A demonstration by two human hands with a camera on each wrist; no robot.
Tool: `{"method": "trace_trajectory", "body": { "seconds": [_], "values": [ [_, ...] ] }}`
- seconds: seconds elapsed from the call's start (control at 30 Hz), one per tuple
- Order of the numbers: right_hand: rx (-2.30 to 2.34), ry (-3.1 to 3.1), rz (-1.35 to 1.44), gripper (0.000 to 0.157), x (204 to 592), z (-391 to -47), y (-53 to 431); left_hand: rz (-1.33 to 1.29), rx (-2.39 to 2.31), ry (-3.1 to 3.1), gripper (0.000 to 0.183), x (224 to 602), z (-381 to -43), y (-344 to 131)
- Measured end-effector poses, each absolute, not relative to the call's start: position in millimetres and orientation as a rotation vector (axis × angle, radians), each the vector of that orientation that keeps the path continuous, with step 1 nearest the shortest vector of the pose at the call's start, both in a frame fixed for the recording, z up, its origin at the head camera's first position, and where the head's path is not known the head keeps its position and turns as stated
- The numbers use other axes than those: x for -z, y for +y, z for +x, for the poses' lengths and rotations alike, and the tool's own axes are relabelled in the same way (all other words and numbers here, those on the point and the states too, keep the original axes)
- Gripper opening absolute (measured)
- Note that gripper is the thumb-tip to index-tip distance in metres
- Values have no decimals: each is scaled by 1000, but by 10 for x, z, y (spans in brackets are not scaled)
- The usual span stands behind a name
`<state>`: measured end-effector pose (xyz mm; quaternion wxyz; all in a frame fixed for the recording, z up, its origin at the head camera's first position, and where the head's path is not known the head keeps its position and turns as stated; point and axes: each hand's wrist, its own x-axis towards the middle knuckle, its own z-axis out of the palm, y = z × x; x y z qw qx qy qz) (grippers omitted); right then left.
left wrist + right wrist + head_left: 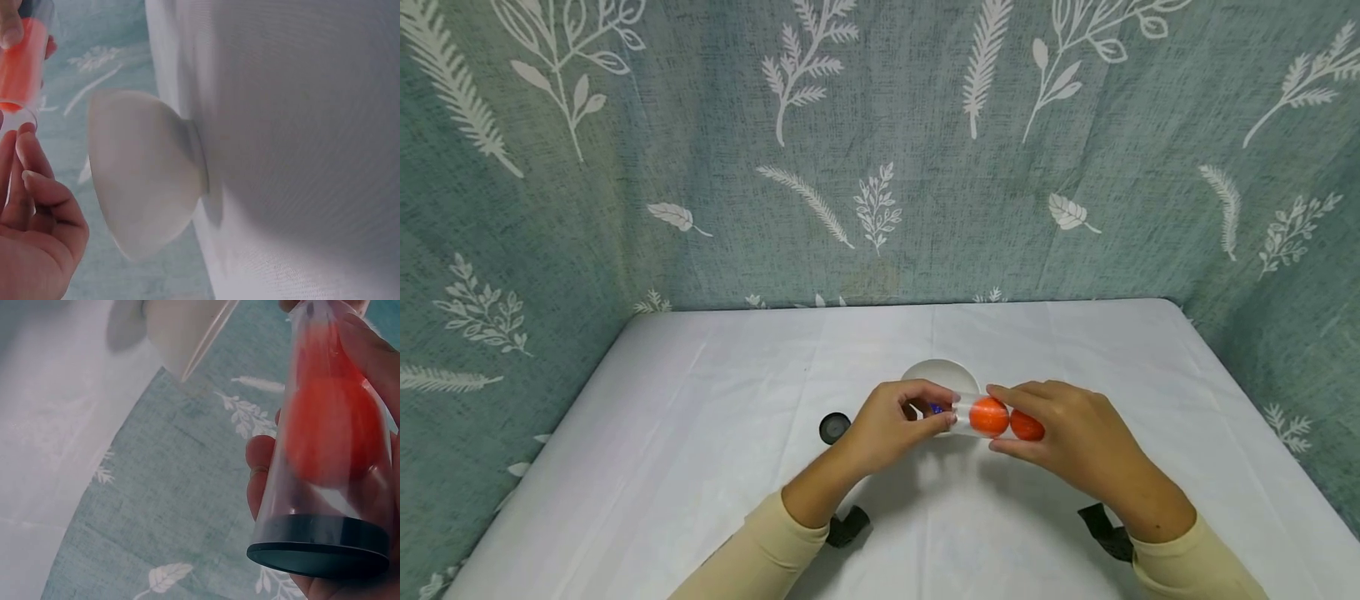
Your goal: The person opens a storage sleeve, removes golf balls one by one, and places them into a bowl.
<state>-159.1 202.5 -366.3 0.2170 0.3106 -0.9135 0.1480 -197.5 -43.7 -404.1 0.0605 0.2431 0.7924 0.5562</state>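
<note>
A clear plastic tube (961,415) with orange balls (989,416) inside lies sideways between both hands above the table. My right hand (1063,425) grips it around its right part. A black cap (319,547) closes the tube's end by that hand, as the right wrist view shows. With thumb and fingertips my left hand (891,421) pinches the rim at the other end, which looks uncapped. Something small and blue (936,408) shows between the left fingers; whether it is held or lies behind them, I cannot tell.
Just behind the hands a white bowl (144,175) stands upright on the white-covered table (730,400). To the left of the left hand lies a round black cap (835,427). Black pieces (850,527) show beside each wrist. A leaf-patterned green curtain (715,167) hangs behind the table.
</note>
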Motion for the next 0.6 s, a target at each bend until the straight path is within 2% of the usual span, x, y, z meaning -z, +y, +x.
{"method": "trace_trajectory", "body": {
  "seconds": [0.6],
  "values": [
    [-349,-2520,888,63,3591,-1606,2014,736,-1741,2196,29,4057,-1994,-516]
  ]
}}
